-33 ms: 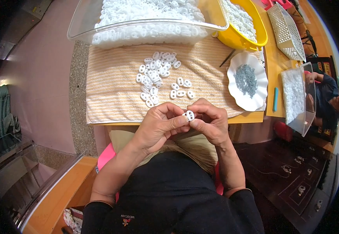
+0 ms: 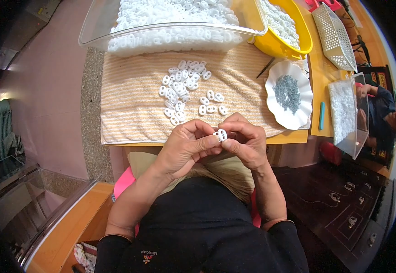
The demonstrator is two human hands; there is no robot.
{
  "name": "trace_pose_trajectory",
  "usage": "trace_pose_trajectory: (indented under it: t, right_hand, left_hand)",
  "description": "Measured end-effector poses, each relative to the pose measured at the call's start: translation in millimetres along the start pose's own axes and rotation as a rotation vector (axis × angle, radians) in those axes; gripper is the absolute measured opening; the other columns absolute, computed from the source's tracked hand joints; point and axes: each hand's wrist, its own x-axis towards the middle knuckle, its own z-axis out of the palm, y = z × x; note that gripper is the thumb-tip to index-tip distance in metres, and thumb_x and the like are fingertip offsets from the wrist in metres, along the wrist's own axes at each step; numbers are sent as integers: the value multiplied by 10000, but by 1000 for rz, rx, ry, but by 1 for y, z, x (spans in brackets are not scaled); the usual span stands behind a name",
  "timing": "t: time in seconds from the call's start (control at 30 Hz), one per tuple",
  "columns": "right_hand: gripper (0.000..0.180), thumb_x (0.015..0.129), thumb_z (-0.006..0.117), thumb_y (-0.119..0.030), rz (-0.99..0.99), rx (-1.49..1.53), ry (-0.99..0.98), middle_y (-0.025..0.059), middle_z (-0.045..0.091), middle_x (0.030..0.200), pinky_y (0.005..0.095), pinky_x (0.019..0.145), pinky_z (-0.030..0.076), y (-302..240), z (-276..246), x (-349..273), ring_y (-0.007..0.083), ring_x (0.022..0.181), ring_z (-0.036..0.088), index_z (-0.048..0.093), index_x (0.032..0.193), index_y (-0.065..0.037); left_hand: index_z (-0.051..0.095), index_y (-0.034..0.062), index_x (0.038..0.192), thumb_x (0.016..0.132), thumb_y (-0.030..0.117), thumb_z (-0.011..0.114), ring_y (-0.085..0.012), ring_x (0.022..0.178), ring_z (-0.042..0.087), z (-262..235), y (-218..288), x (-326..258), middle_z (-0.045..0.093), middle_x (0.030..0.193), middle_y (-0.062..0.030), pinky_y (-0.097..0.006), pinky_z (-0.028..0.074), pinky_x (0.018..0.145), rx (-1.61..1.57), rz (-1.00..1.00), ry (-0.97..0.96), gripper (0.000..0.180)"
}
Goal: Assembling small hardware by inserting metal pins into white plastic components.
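Just past the towel's near edge, my left hand [image 2: 190, 146] and my right hand [image 2: 247, 142] meet, both closed in a pinch. Between their thumbs and fingertips is a small white two-holed plastic piece [image 2: 222, 135], shaped like a cord lock. My fingers cover part of it, so I cannot tell whether a second part is held with it. Beyond my hands, several matching loose pieces [image 2: 211, 109] lie on the striped towel [image 2: 132, 95]. A larger heap of them [image 2: 180, 86] is farther off to the left.
A clear bin [image 2: 175, 41] of white pieces stands at the back, beside a yellow basin [image 2: 305, 43]. To the right are a white scalloped dish [image 2: 275, 113] of tiny grey parts, a teal stick [image 2: 322, 116], a clear box [image 2: 343, 111] and a perforated basket [image 2: 334, 38].
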Motion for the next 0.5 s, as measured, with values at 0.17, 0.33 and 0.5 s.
trace_pose_trajectory:
  t: [0.17, 0.33, 0.5]
  right_hand:
    - [295, 802, 697, -9, -69, 38, -9, 55, 528, 1038, 226, 795, 470, -2, 4, 1, 113, 916, 551, 639, 1088, 28]
    - [303, 780, 718, 3, -82, -7, -18, 77, 523, 1008, 223, 755, 442, -7, 8, -1, 110, 849, 511, 649, 1075, 17]
    - [302, 777, 718, 10, -131, -124, -32, 91, 534, 1016, 218, 727, 448, -8, 7, -2, 109, 829, 525, 647, 1070, 27]
  left_hand:
    - [571, 40, 890, 853, 50, 675, -148, 762, 650, 0, 0, -2, 639, 861, -58, -239, 540, 670, -35, -1, -78, 111]
    - [575, 36, 869, 850, 60, 682, -142, 747, 646, 1, -6, -2, 636, 827, -56, -233, 537, 662, -7, 54, -67, 112]
    - [563, 26, 848, 837, 55, 687, -181, 823, 642, 0, -10, -3, 648, 932, -132, -293, 565, 727, 10, 70, -83, 128]
